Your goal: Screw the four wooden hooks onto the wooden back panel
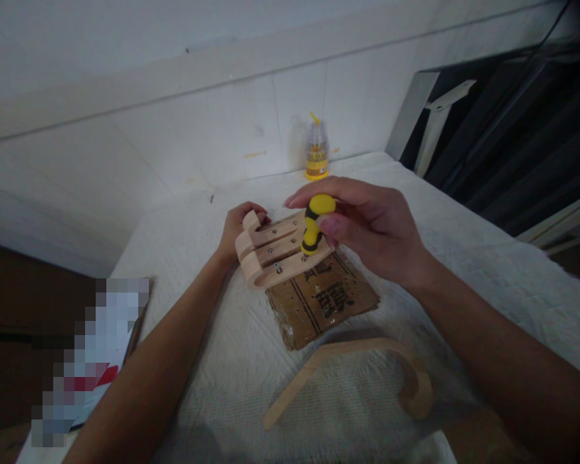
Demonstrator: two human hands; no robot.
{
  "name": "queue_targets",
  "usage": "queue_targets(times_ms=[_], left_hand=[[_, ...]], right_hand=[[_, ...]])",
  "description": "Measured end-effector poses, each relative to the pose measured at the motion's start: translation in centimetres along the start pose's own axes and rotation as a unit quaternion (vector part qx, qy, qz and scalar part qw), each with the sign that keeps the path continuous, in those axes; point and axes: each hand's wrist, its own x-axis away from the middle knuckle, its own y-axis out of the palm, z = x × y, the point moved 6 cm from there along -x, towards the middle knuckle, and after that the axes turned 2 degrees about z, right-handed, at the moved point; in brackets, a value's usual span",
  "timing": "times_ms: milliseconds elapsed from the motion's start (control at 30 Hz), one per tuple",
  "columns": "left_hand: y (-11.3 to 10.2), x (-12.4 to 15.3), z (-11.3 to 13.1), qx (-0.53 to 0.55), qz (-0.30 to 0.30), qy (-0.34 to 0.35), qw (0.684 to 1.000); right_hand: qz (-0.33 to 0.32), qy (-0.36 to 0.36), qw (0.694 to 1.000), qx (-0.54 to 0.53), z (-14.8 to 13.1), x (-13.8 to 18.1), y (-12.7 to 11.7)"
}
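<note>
My right hand point(379, 222) is closed round a short yellow and black screwdriver point(314, 222), which points down. The screwdriver's lower end is at a screw in the nearest bar of a pale wooden piece point(292, 266). This piece has side-by-side bars with curled left ends, and several screws or screw holes show along them. At its far left end, my left hand point(234, 231) is closed on the wooden piece, with most fingers hidden behind it. Under the right part lies a flat brown cardboard pad point(338, 299) with dark printing and small holes.
A separate curved wooden bar point(352, 346) lies near the front. A clear and yellow bottle-shaped case point(318, 151) stands by the wall. One small screw point(211, 198) is on the white cloth point(174, 238) at back left. Dark panels point(502, 129) lean at the right.
</note>
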Motion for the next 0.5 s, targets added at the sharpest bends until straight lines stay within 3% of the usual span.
queue_targets(times_ms=[267, 500], left_hand=[[-0.2, -0.8, -0.9, 0.039, 0.032, -0.019, 0.999], [-0.4, -0.9, -1.0, 0.034, 0.016, 0.001, 0.999]], right_hand=[[0.111, -0.006, 0.993, -0.036, 0.6, 0.2, -0.1], [0.093, 0.051, 0.993, -0.052, 0.9, 0.3, 0.1]])
